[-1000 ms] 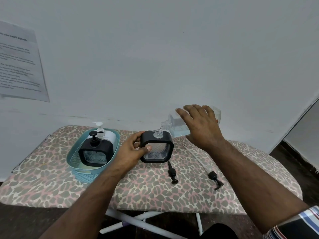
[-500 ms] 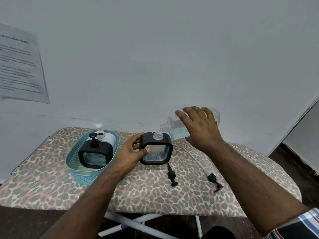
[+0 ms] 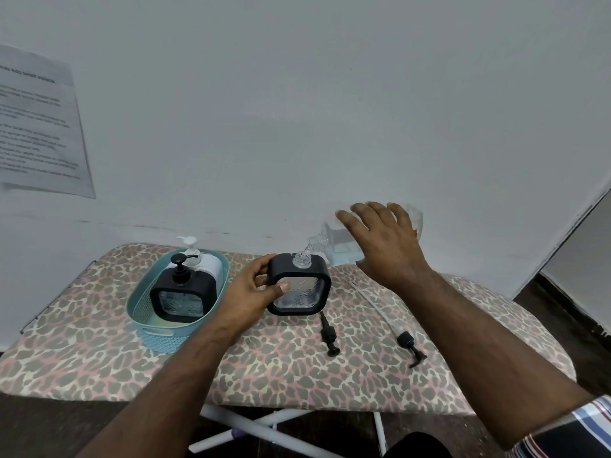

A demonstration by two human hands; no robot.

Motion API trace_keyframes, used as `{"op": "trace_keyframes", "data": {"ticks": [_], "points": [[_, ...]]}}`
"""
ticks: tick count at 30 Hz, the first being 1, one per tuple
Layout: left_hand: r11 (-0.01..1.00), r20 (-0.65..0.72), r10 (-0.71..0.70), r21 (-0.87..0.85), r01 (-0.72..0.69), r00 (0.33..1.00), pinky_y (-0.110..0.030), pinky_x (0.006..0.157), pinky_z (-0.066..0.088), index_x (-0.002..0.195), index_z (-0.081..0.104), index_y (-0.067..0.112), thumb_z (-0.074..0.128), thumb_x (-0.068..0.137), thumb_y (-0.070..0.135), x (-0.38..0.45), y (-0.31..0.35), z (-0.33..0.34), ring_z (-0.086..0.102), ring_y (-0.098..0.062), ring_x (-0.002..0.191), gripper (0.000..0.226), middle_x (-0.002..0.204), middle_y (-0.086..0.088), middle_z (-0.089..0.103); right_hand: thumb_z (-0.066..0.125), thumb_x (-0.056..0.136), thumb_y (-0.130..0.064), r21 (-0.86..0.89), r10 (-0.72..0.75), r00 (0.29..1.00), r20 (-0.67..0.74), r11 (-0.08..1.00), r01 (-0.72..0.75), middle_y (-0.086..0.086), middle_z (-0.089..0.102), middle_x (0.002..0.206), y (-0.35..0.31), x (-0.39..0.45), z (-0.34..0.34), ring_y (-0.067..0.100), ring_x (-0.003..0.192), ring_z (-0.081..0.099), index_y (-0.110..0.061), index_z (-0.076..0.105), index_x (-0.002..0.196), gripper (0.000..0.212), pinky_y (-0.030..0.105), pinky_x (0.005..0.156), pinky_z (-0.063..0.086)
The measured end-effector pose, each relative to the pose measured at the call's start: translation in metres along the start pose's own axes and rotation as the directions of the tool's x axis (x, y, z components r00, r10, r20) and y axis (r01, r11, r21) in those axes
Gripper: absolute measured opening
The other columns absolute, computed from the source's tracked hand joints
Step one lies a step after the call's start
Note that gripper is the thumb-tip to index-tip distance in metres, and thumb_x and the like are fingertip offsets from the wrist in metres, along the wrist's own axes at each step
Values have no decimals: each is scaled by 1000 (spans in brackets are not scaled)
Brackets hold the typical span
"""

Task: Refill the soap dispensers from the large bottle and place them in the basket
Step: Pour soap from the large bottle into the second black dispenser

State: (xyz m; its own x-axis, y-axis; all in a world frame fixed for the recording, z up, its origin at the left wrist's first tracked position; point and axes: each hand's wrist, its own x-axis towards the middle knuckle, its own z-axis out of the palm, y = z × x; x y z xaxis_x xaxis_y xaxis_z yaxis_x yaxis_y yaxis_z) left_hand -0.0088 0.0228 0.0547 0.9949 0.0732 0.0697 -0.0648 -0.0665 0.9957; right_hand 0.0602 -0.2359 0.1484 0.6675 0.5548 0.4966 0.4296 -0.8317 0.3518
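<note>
My left hand [image 3: 252, 294] grips the left side of a black-framed square dispenser [image 3: 299, 285] that stands upright on the board, its clear neck uncapped. My right hand [image 3: 383, 243] holds the large clear bottle [image 3: 334, 244] tipped on its side, the mouth just above the dispenser's neck, and a thin stream of clear liquid runs into it. A teal basket [image 3: 145, 312] to the left holds a second black dispenser [image 3: 182, 292] with its pump on and a white dispenser [image 3: 206, 262] behind it.
The leopard-print ironing board [image 3: 99, 358] stands against a white wall. Two loose black pumps lie on it: a short pump [image 3: 328, 333] in front of the dispenser and a long-tube pump [image 3: 408, 345] to the right. A paper sheet [image 3: 39, 127] hangs on the wall.
Both hands stay where they were. The large bottle remains tipped over the dispenser's neck and the liquid keeps flowing.
</note>
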Motion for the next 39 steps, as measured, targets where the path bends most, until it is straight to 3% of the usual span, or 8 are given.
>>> {"op": "trace_keyframes", "data": {"ticks": [8,12,17,22,30,39], "points": [[1000,-4,-6,-3,6,1000,-52,104,55,129,63,41,81,77,31,0,0,0,65,-17,124,56,125,7,73,94,58,-22,-8,-5,1000,-1,1000,5,7,52,144,2,1,0,32,132,49,-25,40,146,104,56,111,33],[1000,0,-8,-1,8,1000,-52,104,55,126,63,43,81,86,19,0,-1,-1,66,-17,123,50,124,4,73,93,58,-21,-11,-4,1000,4,1000,4,6,51,145,2,1,0,32,133,48,-26,39,147,103,56,111,32],[1000,-6,-2,8,2,1000,-51,104,55,122,64,48,81,76,31,-1,1,0,66,-16,124,52,124,5,74,94,57,-21,-6,-9,1000,-10,1000,9,8,52,143,1,2,0,33,132,49,-25,40,146,104,57,111,33],[1000,-6,-2,8,2,1000,-52,106,54,119,63,48,79,90,14,-1,-1,-1,64,-16,125,48,125,5,73,95,57,-24,-10,-12,1000,8,1000,12,8,51,145,1,2,0,33,134,48,-24,40,147,106,56,112,32],[1000,-11,0,7,1,1000,-51,105,55,117,63,48,78,90,12,-3,1,-1,64,-15,124,47,124,5,72,94,59,-23,-26,-13,1000,22,1000,13,7,49,147,1,3,0,32,135,47,-25,36,148,106,56,112,31],[1000,-5,-7,9,7,1000,-52,106,54,116,64,54,82,85,23,-2,1,-2,64,-18,126,47,126,6,72,95,58,-24,-32,-15,1000,19,999,16,8,50,147,2,4,-1,33,135,47,-25,37,148,107,57,112,32]]}}
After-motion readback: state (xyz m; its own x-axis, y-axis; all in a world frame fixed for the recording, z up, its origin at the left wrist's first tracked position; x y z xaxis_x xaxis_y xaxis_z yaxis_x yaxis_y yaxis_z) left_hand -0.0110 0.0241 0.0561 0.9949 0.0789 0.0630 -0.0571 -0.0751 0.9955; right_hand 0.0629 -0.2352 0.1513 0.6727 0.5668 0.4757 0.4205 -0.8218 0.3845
